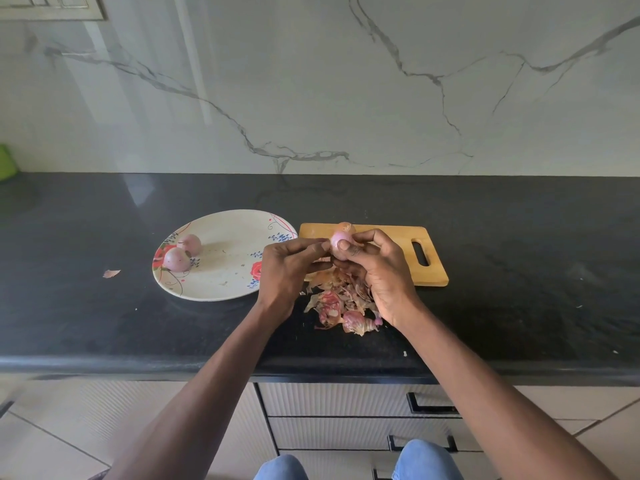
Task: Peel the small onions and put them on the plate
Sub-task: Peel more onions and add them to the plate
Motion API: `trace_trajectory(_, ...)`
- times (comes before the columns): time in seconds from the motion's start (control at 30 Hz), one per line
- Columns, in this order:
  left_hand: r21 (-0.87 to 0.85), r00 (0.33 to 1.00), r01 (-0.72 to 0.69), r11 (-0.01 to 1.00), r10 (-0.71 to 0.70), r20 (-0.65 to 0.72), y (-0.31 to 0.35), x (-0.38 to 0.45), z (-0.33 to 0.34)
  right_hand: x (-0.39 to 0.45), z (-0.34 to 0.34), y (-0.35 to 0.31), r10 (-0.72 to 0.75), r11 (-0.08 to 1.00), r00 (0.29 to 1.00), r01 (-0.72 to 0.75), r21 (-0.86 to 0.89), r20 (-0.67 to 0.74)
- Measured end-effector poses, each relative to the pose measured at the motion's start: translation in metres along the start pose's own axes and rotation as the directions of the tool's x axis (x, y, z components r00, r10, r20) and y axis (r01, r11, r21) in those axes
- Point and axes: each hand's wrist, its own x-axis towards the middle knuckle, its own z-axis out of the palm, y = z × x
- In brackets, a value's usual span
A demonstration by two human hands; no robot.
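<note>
A small pink onion (pixel 340 241) is held above the near left corner of the wooden cutting board (pixel 391 237). My right hand (pixel 377 271) grips it with thumb and fingers curled round it. My left hand (pixel 291 268) pinches at the onion's left side with its fingertips. Another onion (pixel 345 226), still in brown skin, peeks out just behind the held one on the board. Two peeled onions (pixel 183 252) lie on the left part of the floral plate (pixel 221 289).
A heap of onion skins (pixel 341 306) lies on the black counter under my hands. One loose skin scrap (pixel 111 273) lies left of the plate. A green object (pixel 7 162) stands at the far left. Drawers with handles (pixel 429 407) sit below the counter edge.
</note>
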Motion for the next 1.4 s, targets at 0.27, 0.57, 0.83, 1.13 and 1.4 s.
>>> trace_trajectory(0.27,-0.037,0.99,-0.023,0.999,0.018,-0.141,-0.005,0.005,-0.003,-0.002,0.001,-0.002,-0.138,0.989,0.989,0.14,-0.046,0.047)
trace_trajectory(0.57,-0.048,0.994,-0.093,0.995,0.096,0.054,0.001,-0.001,0.001,-0.001,-0.003,-0.002,-0.136,0.989,0.986,0.141,-0.05,0.098)
trace_trajectory(0.83,-0.018,0.991,-0.128,0.992,0.128,0.044,-0.002,0.0,-0.001,-0.001,-0.002,-0.005,0.031,0.974,0.989,-0.063,0.216,0.146)
trace_trajectory(1.13,0.04,0.985,-0.17,0.985,0.169,0.024,-0.004,0.0,-0.001,-0.001,-0.003,-0.007,0.065,0.958,0.987,-0.104,0.267,0.148)
trace_trajectory(1.4,0.273,0.97,-0.238,0.932,0.241,0.024,-0.01,-0.001,-0.004,-0.002,-0.001,-0.007,0.014,0.992,0.993,-0.029,0.126,0.118)
